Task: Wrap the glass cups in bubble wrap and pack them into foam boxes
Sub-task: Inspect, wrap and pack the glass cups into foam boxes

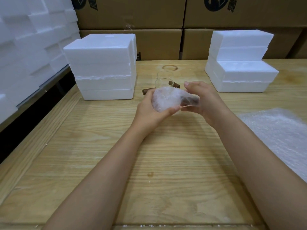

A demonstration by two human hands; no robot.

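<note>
The wrapped cup lies crosswise, handle end to the right. The left hand curls its fingers round the body. The right hand pinches the handle end.

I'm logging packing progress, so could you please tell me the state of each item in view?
Wrapped cup: covered in bubble wrap, held in both hands.
Left hand: grips the cup's body.
Right hand: holds its handle end.
Bare glass cup: unwrapped, upright.
Left foam boxes: stacked, closed.
Right foam boxes: stacked, closed.
Bubble wrap sheet: lying flat, unused.
</note>
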